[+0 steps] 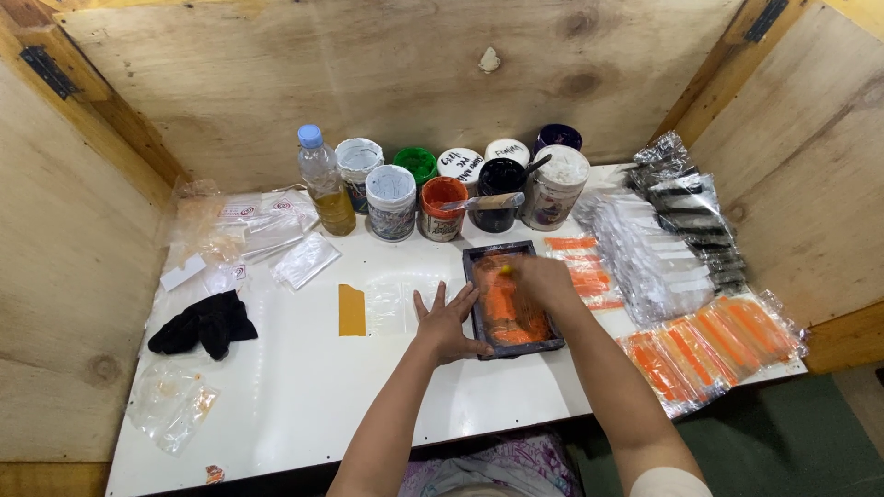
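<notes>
Dark frame [512, 299]: a small rectangular screen frame, its inside smeared with orange ink, lying flat on the white bench [304, 387] near the front middle. All places below are given from this frame.

Left hand [446, 322]: flat, fingers spread wide, resting on the bench and pressing the frame's left edge; it grasps nothing.

Right hand [543, 281]: over the frame's upper right part, blurred, fingers curled around a small tool with a yellowish tip [505, 270]; what the tool is cannot be told.

Behind the frame: a row of paint pots, among them an orange pot [442, 208], a black pot [500, 193] with a stirring stick [491, 201] lying across it, a green pot [416, 165] and several white-lidded pots [391, 201].

Behind and to the left: a plastic bottle [324, 181] of yellowish liquid with a blue cap.

Just left: a clear packet with a yellow card [352, 310].

Far left: a black cloth [206, 323], loose clear bags [267, 235].

Right: orange printed strips [585, 271], stacks of clear packets [658, 258], and bagged orange pieces [714, 345] at the front right.

Around the bench: plywood walls [387, 74].
</notes>
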